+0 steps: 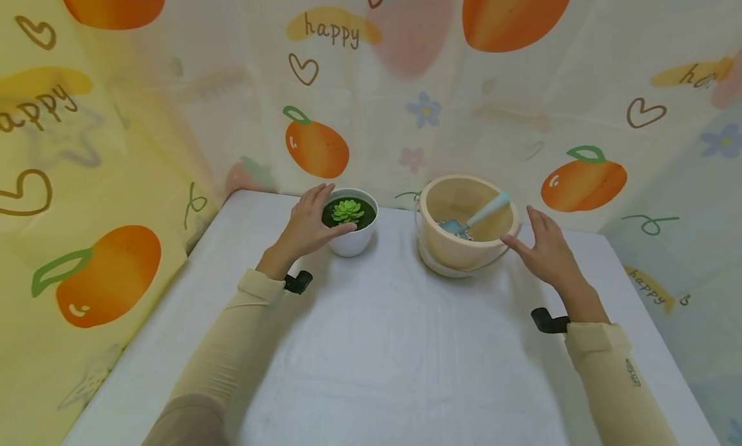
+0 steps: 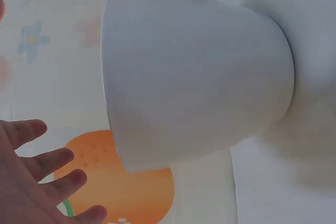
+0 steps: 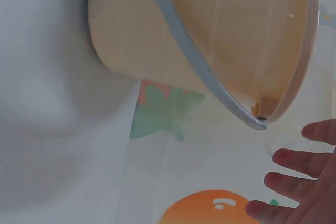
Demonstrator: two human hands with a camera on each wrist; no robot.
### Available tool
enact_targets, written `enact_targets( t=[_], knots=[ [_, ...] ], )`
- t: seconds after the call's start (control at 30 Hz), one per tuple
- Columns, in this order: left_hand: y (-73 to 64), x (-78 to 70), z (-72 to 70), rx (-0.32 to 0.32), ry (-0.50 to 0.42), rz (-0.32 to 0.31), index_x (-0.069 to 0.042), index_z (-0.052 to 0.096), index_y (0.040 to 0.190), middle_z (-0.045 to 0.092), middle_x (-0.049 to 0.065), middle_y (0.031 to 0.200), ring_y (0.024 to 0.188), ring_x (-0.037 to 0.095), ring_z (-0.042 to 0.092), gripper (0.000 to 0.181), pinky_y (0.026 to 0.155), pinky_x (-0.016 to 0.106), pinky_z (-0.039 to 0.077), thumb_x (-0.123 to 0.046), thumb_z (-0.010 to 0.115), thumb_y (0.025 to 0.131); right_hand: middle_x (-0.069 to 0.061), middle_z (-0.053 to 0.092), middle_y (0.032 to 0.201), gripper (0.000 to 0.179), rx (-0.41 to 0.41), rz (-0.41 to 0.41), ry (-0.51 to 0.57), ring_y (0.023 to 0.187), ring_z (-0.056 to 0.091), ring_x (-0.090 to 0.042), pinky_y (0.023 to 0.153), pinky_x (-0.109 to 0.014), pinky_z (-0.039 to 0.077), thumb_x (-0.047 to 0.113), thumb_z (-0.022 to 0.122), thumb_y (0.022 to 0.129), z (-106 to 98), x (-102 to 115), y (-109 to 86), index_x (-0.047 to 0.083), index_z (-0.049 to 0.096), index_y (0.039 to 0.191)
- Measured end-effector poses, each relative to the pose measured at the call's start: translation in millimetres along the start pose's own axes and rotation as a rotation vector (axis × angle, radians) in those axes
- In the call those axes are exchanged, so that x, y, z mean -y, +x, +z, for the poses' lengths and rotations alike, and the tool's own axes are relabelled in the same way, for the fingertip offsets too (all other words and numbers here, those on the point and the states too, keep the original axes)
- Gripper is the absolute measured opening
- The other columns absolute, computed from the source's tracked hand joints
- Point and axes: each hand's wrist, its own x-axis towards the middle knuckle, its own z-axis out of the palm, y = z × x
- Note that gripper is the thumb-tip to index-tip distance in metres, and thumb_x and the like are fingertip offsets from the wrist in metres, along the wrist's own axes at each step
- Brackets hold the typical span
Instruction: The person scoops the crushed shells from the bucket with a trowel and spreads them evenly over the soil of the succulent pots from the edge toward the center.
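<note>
A white flower pot (image 1: 352,243) with dark soil and a green succulent (image 1: 348,211) stands at the back of the table. My left hand (image 1: 310,223) is spread at the pot's left side, fingers and thumb apart; in the left wrist view its fingertips are clear of the pot wall (image 2: 194,82). To the right stands a cream bucket (image 1: 464,252) with a pale handle (image 3: 184,40) hanging down its side. Inside it leans a light-blue shovel (image 1: 487,207). My right hand (image 1: 545,249) is held with fingers spread beside the bucket's right rim, holding nothing.
A white-covered table (image 1: 394,362) lies under both things. Behind it and at the sides hangs a printed cloth (image 1: 493,111) with oranges and hearts, close to the pot and bucket. Each wrist carries a small black camera mount (image 1: 298,282).
</note>
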Motion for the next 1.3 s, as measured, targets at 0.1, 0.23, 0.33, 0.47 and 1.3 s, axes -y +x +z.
enact_targets(
  t=[0.1,0.23,0.33,0.47,1.3],
  knots=[
    [3.2,-4.3,3.4,0.011,-0.039,0.007,-0.012,0.025,0.154,0.026,0.018,0.158,0.145,0.037,0.025,0.106,0.114,0.064,0.021,-0.072,0.065,0.076,-0.034,0.02,0.154,0.091,-0.013,-0.009,0.025,0.14,0.02,-0.053,0.109,-0.071,0.021,0.06,0.048,0.095,-1,0,3.4,0.001,0.013,0.155],
    [6.4,-10.4,8.0,0.016,-0.073,0.021,-0.013,0.025,0.155,0.025,0.017,0.158,0.145,0.037,0.025,0.114,0.114,0.065,0.02,-0.084,0.056,0.071,-0.034,0.021,0.153,0.09,-0.019,-0.003,0.053,0.14,0.021,-0.054,0.109,-0.071,0.022,0.059,0.048,0.095,-1,0,8.2,0.001,0.015,0.155],
    [8.2,-15.0,11.7,0.025,-0.09,0.026,-0.015,0.024,0.155,0.024,0.016,0.159,0.146,0.036,0.024,0.116,0.114,0.065,0.02,-0.087,0.054,0.069,-0.034,0.02,0.154,0.091,-0.008,0.015,0.074,0.14,0.021,-0.054,0.109,-0.071,0.021,0.06,0.048,0.095,-1,1,11.6,0.001,0.014,0.155],
    [11.0,-21.7,16.5,0.035,-0.124,0.032,-0.017,0.025,0.155,0.025,0.013,0.159,0.146,0.035,0.024,0.108,0.115,0.063,0.022,-0.08,0.06,0.073,-0.034,0.02,0.155,0.092,-0.001,0.021,0.108,0.141,0.02,-0.054,0.11,-0.071,0.02,0.06,0.048,0.095,0,3,16.7,0.0,0.014,0.155],
    [26.5,-67.2,55.8,0.061,-0.167,0.132,-0.016,0.029,0.153,0.028,0.01,0.159,0.145,0.029,0.028,0.095,0.117,0.053,0.029,-0.054,0.074,0.079,-0.033,0.021,0.154,0.092,0.012,0.051,0.163,0.141,0.023,-0.053,0.111,-0.069,0.021,0.062,0.048,0.094,-3,9,39.3,0.0,0.018,0.154]
  ],
)
